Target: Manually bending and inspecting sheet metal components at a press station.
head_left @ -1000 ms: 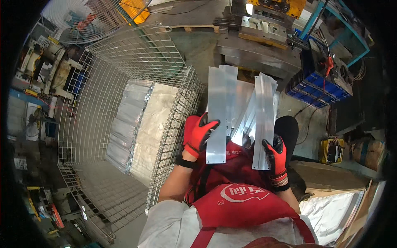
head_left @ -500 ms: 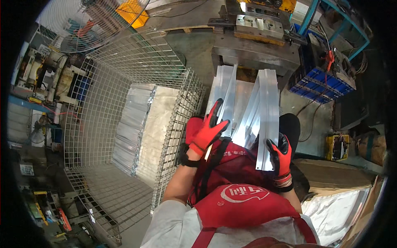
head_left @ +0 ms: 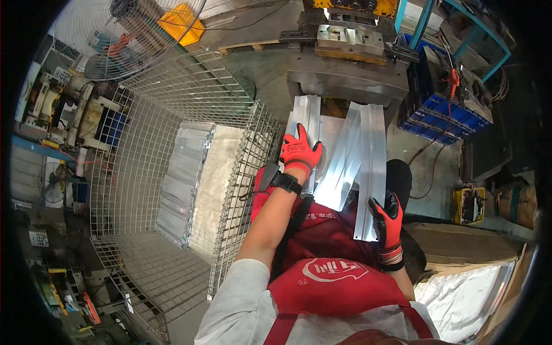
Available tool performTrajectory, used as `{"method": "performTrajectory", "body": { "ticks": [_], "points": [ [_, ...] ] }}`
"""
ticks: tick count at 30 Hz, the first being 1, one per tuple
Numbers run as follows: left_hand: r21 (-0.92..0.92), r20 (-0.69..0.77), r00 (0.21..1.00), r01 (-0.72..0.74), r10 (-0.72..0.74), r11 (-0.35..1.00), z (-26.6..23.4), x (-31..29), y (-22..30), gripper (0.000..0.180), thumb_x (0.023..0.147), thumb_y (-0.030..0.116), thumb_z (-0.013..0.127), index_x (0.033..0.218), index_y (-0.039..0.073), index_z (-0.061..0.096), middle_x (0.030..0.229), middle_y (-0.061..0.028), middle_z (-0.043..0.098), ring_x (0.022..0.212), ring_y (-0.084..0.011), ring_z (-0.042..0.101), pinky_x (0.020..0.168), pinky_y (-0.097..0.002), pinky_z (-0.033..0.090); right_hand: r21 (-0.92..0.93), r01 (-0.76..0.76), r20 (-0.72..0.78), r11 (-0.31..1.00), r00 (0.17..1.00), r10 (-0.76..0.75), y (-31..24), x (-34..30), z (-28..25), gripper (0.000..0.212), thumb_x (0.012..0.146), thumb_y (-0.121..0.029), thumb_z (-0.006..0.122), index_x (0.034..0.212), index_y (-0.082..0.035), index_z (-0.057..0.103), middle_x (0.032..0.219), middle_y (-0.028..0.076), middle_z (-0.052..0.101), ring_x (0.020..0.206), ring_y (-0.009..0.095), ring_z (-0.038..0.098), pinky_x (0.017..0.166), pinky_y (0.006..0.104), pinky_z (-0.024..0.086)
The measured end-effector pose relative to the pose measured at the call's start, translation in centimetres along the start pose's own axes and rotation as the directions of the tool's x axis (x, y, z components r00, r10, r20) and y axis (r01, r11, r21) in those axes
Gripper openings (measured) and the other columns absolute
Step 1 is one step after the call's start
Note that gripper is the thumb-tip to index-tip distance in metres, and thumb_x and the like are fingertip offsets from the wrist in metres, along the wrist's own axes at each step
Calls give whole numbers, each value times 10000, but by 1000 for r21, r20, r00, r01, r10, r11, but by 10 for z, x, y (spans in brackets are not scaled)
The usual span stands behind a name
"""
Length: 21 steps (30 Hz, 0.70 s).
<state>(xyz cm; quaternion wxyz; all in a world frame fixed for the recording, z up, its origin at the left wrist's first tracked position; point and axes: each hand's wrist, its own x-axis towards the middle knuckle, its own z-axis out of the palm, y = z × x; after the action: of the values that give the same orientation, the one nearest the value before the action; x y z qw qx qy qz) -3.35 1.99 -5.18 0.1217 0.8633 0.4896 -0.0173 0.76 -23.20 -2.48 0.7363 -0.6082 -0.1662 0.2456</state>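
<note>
My right hand, in a red and black glove, grips the near right edge of a long silver metal profile. Its thumb shows on top, while the fingers under the edge are partly hidden. Farther left, my left hand lies back-up over another silver profile, its fingers apart. Between the two, a shiny slanted profile rests beside the right one. These pieces lie in front of me, over my lap and the red apron.
A wire mesh cage with stacked silver profiles stands at my left. Ahead is a metal machine bench. Blue crates stand at the far right, a cardboard box at the near right, and a large fan at the far left.
My left hand has moved forward and turned back-up onto the left profile, which now lies flatter. My right hand keeps its hold, and the view has shifted slightly.
</note>
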Motion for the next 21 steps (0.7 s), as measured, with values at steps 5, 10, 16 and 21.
{"method": "performTrajectory", "body": {
  "ticks": [5, 10, 16, 21],
  "points": [
    [97, 103, 995, -27, 17, 995, 8, 5, 0, 828, 659, 523, 552, 1319, 151, 220, 1094, -236, 382, 908, -391, 494, 725, -443, 433, 80, -99, -6, 992, 995, 100, 7, 0, -5, 243, 738, 43, 585, 966, 15, 508, 857, 25, 516, 775, 87, 480, 684, 220, 431],
    [135, 20, 997, -77, 75, 988, 17, 0, -12, 790, 663, 464, 579, 1296, 118, 257, 1039, -186, 401, 914, -332, 479, 630, -428, 446, -117, 68, 48, 991, 997, -63, 17, 0, -9, 248, 782, 26, 538, 1026, 4, 499, 902, 25, 525, 776, 82, 494, 663, 212, 434],
    [-793, 59, 889, -235, 454, 563, 6, -42, -22, 585, 803, 304, 518, 1268, 26, 295, 1125, -125, 450, 1005, -230, 461, 809, -351, 395, 193, -161, 54, 968, 987, 153, 7, -8, 8, 303, 843, -94, 497, 1128, -1, 453, 960, 15, 534, 847, 79, 508, 726, 218, 408],
    [-761, 224, 691, 564, 687, -320, 28, -104, -47, 426, 869, 136, 432, 1256, 17, 299, 1175, -138, 452, 1068, -179, 455, 902, -310, 365, 186, -442, 386, 877, 854, 349, 6, -10, 30, 309, 862, -161, 467, 1124, 4, 471, 1081, 41, 509, 956, 116, 491, 828, 243, 382]
  ]
}}
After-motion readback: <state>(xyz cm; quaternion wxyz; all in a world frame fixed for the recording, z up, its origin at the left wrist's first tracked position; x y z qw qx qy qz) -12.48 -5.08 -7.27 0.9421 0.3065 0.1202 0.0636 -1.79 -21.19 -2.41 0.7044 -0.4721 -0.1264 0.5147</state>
